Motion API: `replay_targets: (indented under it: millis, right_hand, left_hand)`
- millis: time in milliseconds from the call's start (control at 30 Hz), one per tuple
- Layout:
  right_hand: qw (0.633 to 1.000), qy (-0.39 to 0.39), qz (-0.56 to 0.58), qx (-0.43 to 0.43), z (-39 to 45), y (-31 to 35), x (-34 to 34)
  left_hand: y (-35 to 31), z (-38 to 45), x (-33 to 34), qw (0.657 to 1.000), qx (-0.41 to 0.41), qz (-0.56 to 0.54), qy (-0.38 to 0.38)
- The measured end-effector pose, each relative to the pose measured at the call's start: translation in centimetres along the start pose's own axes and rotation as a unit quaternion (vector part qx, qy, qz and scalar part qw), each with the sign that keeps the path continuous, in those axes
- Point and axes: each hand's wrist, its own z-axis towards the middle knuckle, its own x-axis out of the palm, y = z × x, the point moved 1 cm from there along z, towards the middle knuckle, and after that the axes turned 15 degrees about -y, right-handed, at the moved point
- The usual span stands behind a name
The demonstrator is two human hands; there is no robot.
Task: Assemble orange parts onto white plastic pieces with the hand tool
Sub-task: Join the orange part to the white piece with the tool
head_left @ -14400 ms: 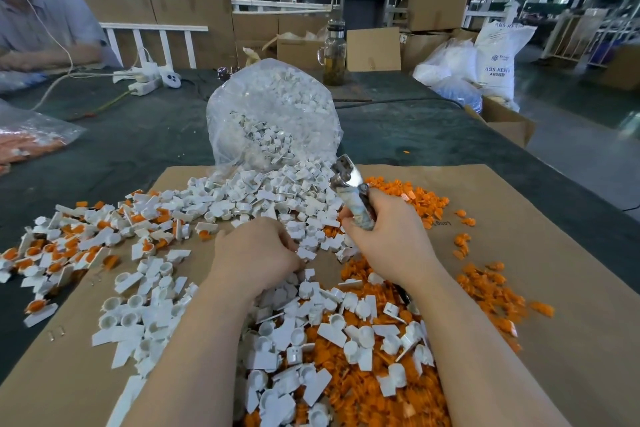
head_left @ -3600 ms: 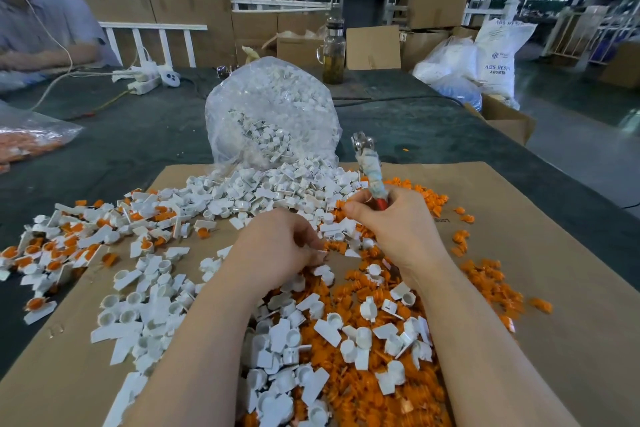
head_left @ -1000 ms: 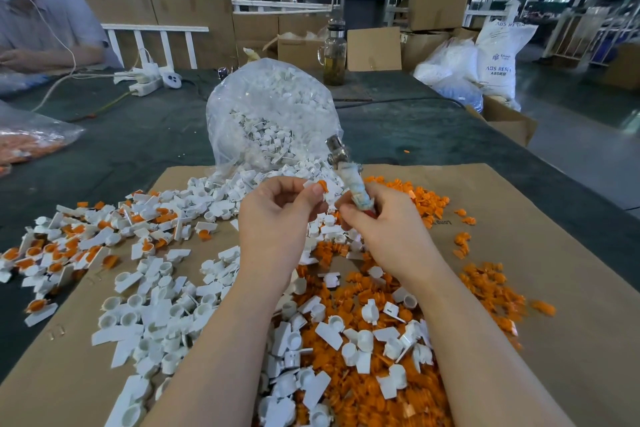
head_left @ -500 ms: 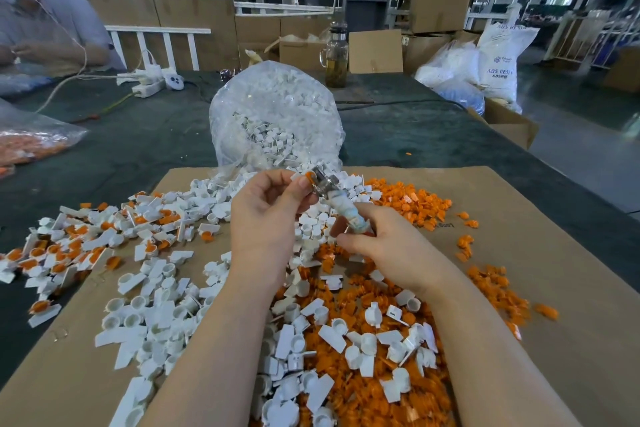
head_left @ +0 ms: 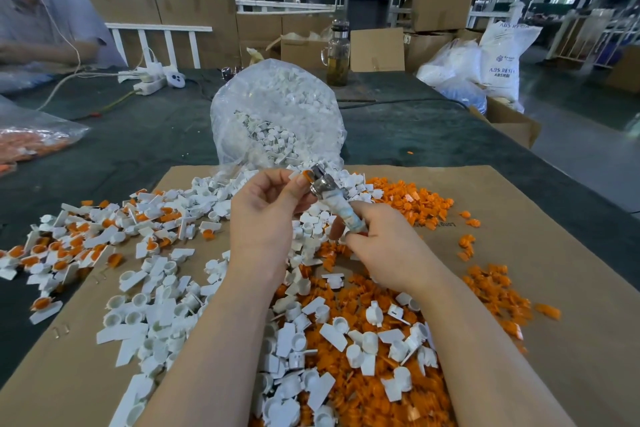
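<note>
Above the cardboard sheet on the desk, the left hand pinches an orange part against the hand tool, which the right hand grips. White pieces lie heaped below; a clear bag stands behind.

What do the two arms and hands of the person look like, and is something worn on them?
Both forearms are bare up to the lower edge of the picture: no sleeves show. The left hand and the right hand wear no gloves, and no watch, bracelet or ring is visible. The nails that show are short and look unpainted. No cables, straps or markings appear on either arm.
</note>
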Motion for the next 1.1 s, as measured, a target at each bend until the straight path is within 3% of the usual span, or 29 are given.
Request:
replay_targets:
  millis: [167, 233, 333, 500, 733, 767, 833, 900, 933, 1000, 1100]
  right_hand:
    - [1.000, -0.022, -0.013, -0.003, 0.0, 0.0, 0.1]
    - [0.999, -0.039, -0.015, 0.007, 0.1, -0.2, 0.0]
    - [0.997, -0.071, -0.024, 0.018, 0.3, -0.7, 0.0]
    - [0.992, -0.090, -0.078, 0.040, 0.5, -1.4, 0.2]
    - [0.985, -0.101, -0.131, 0.056, 0.7, -1.8, 0.2]
    - [0.984, -0.106, -0.133, 0.055, 0.7, -1.8, 0.2]
    - [0.982, -0.116, -0.136, 0.054, 0.8, -1.8, 0.1]
    - [0.982, -0.119, -0.134, 0.058, 0.8, -1.7, 0.0]
    - [0.982, -0.120, -0.132, 0.060, 0.8, -1.7, 0.0]
    - [0.982, -0.120, -0.134, 0.059, 0.8, -1.6, 0.0]
    - [0.982, -0.118, -0.136, 0.054, 0.9, -1.6, 0.0]
  left_hand:
    - [0.1, 0.3, -0.4, 0.993, -0.100, -0.053, -0.027]
    - [-0.1, 0.7, -1.1, 0.975, -0.169, -0.112, -0.088]
    - [-0.4, 1.9, -2.6, 0.920, -0.247, -0.223, -0.208]
    - [-0.6, 3.5, -4.4, 0.863, -0.255, -0.322, -0.295]
    - [-0.8, 3.6, -5.2, 0.846, -0.236, -0.381, -0.290]
    - [-0.9, 3.5, -5.1, 0.858, -0.238, -0.362, -0.276]
    - [-1.3, 3.2, -4.6, 0.918, -0.230, -0.234, -0.224]
    - [-1.4, 2.6, -3.8, 0.980, -0.161, 0.008, -0.119]
    - [-1.4, 2.0, -3.2, 0.986, -0.100, 0.126, -0.050]
    - [-0.9, 0.8, -2.0, 0.952, 0.015, 0.291, 0.088]
    - [0.4, -0.2, -0.5, 0.861, 0.119, 0.448, 0.209]
